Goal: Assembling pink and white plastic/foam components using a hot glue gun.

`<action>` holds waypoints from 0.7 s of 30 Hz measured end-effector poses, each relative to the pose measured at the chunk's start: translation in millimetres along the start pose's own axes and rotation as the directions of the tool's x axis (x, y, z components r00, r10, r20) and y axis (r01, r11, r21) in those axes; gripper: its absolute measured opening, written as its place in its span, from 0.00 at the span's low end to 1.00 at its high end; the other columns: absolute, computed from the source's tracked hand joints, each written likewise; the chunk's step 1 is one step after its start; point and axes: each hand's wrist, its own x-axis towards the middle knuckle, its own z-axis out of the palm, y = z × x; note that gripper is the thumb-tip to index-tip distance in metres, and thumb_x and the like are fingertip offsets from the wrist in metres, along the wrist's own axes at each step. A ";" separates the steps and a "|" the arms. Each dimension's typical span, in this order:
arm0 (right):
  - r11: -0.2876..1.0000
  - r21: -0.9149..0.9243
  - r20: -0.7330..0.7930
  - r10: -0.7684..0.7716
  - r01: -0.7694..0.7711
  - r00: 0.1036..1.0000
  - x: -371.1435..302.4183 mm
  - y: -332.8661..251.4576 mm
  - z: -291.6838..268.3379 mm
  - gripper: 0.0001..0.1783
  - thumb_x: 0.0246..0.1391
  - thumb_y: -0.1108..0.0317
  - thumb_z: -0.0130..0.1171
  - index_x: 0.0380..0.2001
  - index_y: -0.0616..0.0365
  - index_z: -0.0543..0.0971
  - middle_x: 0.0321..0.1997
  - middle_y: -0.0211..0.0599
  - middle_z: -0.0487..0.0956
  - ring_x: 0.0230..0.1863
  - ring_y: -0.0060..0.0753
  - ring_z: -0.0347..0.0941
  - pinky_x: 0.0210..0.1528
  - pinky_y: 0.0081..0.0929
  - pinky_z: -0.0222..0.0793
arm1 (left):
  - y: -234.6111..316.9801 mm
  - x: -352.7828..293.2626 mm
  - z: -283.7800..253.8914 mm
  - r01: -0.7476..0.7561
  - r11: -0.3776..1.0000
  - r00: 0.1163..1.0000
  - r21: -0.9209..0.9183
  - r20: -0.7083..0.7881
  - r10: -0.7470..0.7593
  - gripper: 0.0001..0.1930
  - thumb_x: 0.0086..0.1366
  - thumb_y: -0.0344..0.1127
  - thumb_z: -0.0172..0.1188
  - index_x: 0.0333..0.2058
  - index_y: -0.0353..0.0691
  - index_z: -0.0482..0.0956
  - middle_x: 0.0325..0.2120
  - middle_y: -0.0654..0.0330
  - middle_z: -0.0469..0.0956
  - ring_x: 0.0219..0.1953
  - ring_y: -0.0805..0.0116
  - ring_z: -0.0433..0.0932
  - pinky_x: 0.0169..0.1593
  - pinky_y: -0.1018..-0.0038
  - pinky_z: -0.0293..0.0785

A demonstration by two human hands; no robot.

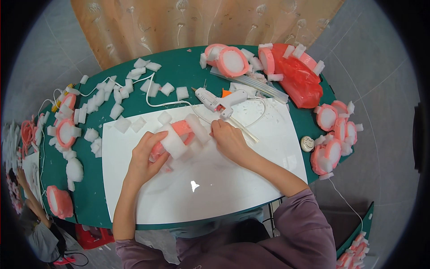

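My left hand (144,157) is closed around a pink foam ring (181,128) with white foam blocks (174,144) on its outside. The ring is held up over a white board (148,206); part of it is hidden by my fingers and the blocks. Just right of the ring, my right hand (230,142) has its fingers pressed together. Whatever they hold, if anything, is hidden. Beyond that hand lies a white hot glue gun (221,102) on its side, with a clear glue stick (244,130) reaching out of its back end past my knuckles.
Loose white foam pieces (117,96) cover the green table's (183,62) far left. Pink foam rings (234,62) stand at the back, right and left edges. A red plastic bag (298,85), clear glue sticks (255,85) and a small round tin (307,143) lie to the right.
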 end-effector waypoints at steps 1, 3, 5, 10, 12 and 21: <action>1.000 0.002 -0.002 0.003 -0.003 1.000 -0.6 -0.5 0.4 0.09 0.33 0.81 0.50 0.24 0.65 0.66 0.26 0.44 0.69 0.28 0.41 0.70 0.21 0.32 0.66 | -0.7 -0.1 0.4 -0.004 1.000 1.000 -0.004 -0.003 0.004 0.27 0.43 0.20 0.59 0.45 0.44 0.67 0.27 0.57 0.67 0.27 0.63 0.70 0.23 0.76 0.71; 0.998 -0.057 0.033 0.001 0.001 0.999 -0.7 -1.3 1.6 0.08 0.36 0.81 0.51 0.24 0.66 0.65 0.26 0.45 0.68 0.29 0.42 0.69 0.23 0.32 0.67 | -0.8 -0.2 0.1 -0.009 1.000 1.000 -0.001 -0.004 0.009 0.27 0.43 0.19 0.58 0.45 0.43 0.67 0.27 0.57 0.67 0.27 0.63 0.70 0.24 0.76 0.70; 1.000 -0.002 0.032 -0.015 0.015 0.999 -3.7 -1.5 1.9 0.07 0.38 0.81 0.51 0.24 0.66 0.65 0.26 0.45 0.68 0.29 0.43 0.69 0.24 0.33 0.67 | 0.1 -1.0 0.1 0.013 1.000 1.000 -0.012 0.001 -0.013 0.27 0.42 0.19 0.58 0.45 0.43 0.67 0.26 0.56 0.67 0.26 0.63 0.69 0.25 0.76 0.69; 0.975 0.217 -0.026 -0.032 0.037 0.999 -11.6 -4.2 -8.2 0.04 0.43 0.80 0.47 0.25 0.64 0.64 0.27 0.46 0.68 0.29 0.48 0.68 0.28 0.36 0.63 | -9.2 -5.2 2.2 -0.016 1.000 1.000 0.012 -0.021 0.016 0.28 0.41 0.20 0.59 0.45 0.44 0.66 0.25 0.56 0.66 0.25 0.62 0.68 0.26 0.76 0.67; 0.939 0.341 -0.068 -0.006 0.029 0.998 -8.3 -3.7 -17.3 0.04 0.43 0.81 0.46 0.24 0.64 0.63 0.24 0.47 0.69 0.27 0.49 0.68 0.27 0.37 0.62 | -10.3 -7.4 1.3 -0.008 1.000 1.000 0.016 -0.018 0.008 0.28 0.41 0.20 0.59 0.45 0.44 0.66 0.25 0.56 0.66 0.25 0.62 0.67 0.27 0.76 0.66; 0.784 0.606 -0.060 0.215 -0.136 0.975 7.3 6.6 -75.4 0.02 0.42 0.79 0.51 0.23 0.66 0.69 0.23 0.49 0.73 0.28 0.51 0.70 0.29 0.34 0.64 | -22.4 -9.1 1.3 -0.022 0.999 0.999 -0.027 -0.034 0.021 0.30 0.39 0.20 0.59 0.45 0.43 0.65 0.24 0.57 0.66 0.24 0.65 0.66 0.28 0.77 0.63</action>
